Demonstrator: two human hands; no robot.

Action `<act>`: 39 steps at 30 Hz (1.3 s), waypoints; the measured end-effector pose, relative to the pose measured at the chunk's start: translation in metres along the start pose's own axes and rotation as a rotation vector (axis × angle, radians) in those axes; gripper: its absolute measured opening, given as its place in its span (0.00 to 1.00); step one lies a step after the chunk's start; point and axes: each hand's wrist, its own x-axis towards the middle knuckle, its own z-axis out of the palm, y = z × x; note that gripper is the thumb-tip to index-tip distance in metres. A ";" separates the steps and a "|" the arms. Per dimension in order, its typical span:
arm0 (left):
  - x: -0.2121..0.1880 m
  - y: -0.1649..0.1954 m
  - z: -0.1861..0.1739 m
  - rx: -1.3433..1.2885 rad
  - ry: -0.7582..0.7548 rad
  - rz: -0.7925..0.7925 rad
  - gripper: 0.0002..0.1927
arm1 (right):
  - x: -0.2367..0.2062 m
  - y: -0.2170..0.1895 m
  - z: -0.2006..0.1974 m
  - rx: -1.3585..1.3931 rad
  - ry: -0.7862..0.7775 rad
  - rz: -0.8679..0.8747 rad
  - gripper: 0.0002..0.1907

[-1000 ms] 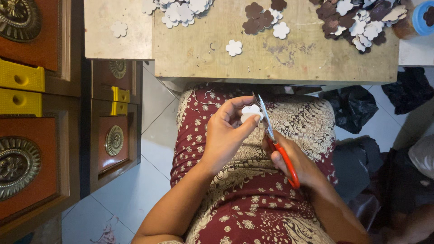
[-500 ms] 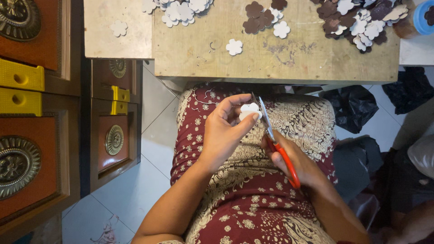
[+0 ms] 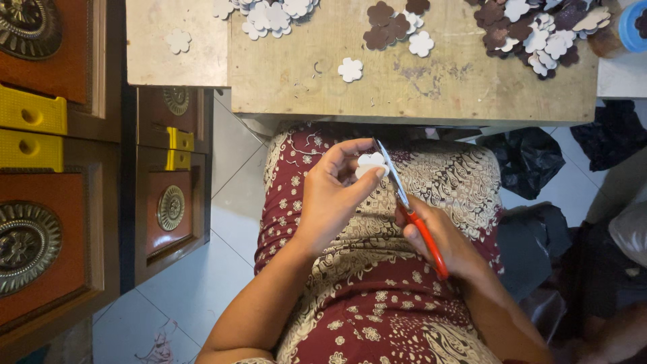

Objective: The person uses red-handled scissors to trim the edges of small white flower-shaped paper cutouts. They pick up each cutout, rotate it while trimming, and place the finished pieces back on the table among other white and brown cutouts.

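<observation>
My left hand point(image 3: 333, 195) pinches a small white flower-shaped cutout point(image 3: 370, 164) between thumb and fingers, above my lap. Red-handled scissors point(image 3: 411, 209) are gripped in my right hand point(image 3: 448, 246), their blades pointing up and resting against the right edge of the cutout. Both hands hover over a maroon patterned cloth point(image 3: 377, 296) that covers my legs.
A worn wooden table point(image 3: 418, 87) ahead carries piles of white and brown flower cutouts point(image 3: 532, 30) and one lone white flower point(image 3: 350, 69). Carved wooden panels with round brass ornaments point(image 3: 27, 246) and yellow boxes point(image 3: 30, 131) stand at left. Dark bags point(image 3: 532, 162) lie at right on the tiled floor.
The white cutout has turned slightly in my left fingers against the scissor blades. The hands stay in nearly the same place.
</observation>
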 end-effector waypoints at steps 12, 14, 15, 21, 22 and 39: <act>0.009 -0.011 -0.008 -0.128 -0.013 -0.032 0.21 | 0.001 -0.002 0.003 0.169 -0.037 0.027 0.41; 0.010 -0.013 -0.008 -0.145 -0.014 -0.031 0.20 | 0.000 -0.006 0.002 0.179 -0.046 0.016 0.42; 0.010 -0.014 -0.008 -0.153 -0.015 -0.032 0.20 | -0.001 -0.008 0.001 0.171 -0.047 0.007 0.43; 0.008 -0.015 -0.010 -0.099 -0.080 0.032 0.19 | 0.002 -0.013 0.000 0.131 -0.055 -0.021 0.45; 0.008 -0.015 -0.009 -0.097 -0.076 0.039 0.20 | 0.002 -0.013 0.000 0.119 -0.051 -0.023 0.46; 0.004 0.004 -0.005 0.119 0.009 0.013 0.14 | 0.002 -0.004 0.000 0.018 -0.080 -0.018 0.50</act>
